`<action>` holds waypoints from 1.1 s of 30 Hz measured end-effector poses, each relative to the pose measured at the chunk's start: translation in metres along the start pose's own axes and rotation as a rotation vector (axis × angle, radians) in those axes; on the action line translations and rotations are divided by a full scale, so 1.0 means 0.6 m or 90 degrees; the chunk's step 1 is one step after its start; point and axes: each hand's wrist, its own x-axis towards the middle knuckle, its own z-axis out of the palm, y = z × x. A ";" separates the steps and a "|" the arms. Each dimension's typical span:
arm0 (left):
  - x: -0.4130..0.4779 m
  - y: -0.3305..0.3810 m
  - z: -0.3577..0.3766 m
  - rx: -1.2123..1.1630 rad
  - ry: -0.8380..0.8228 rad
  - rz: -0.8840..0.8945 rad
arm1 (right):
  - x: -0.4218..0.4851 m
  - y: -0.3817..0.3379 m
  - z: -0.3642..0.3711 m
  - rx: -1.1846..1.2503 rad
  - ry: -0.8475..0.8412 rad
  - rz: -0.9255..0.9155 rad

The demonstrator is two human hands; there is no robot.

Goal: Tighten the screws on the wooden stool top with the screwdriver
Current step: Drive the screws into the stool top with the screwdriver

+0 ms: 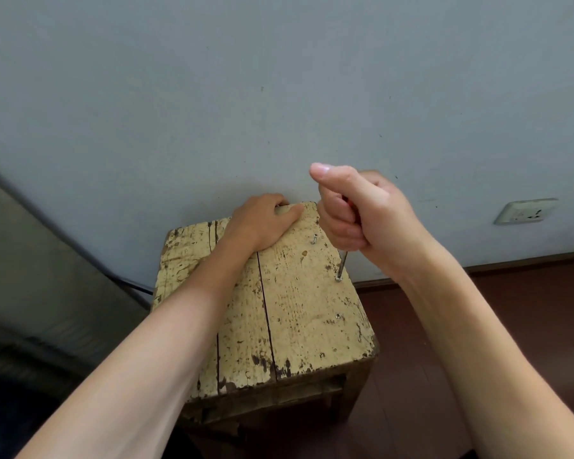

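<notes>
Fingers (342, 233) hide screwdriver (343, 263) handle (red, seemingly); socket (526, 212) beyond.

Bare left forearm (166, 326) and left hand (259, 223), bare right forearm (461, 326) and right hand (362, 213), short thumbnail (322, 167).

One wide-angle head-worn camera looks forward and down from close above the stool top (305, 309), facing the far wall (279, 77).
</notes>
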 end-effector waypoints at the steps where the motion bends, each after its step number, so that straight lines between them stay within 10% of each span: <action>1: 0.002 0.000 0.001 -0.002 0.001 0.000 | 0.001 -0.001 0.004 0.015 0.031 0.005; 8: 0.008 -0.010 0.009 -0.012 0.006 0.003 | 0.000 0.016 0.047 0.091 0.443 -0.087; 22: 0.001 -0.001 0.001 0.018 -0.039 0.013 | 0.000 0.010 -0.003 0.009 -0.039 -0.103; 30: 0.007 -0.008 0.007 0.001 0.008 0.006 | 0.001 0.027 0.050 0.065 0.434 -0.171; 33: 0.006 -0.008 0.007 0.000 0.006 0.001 | 0.000 0.026 0.053 0.058 0.444 -0.138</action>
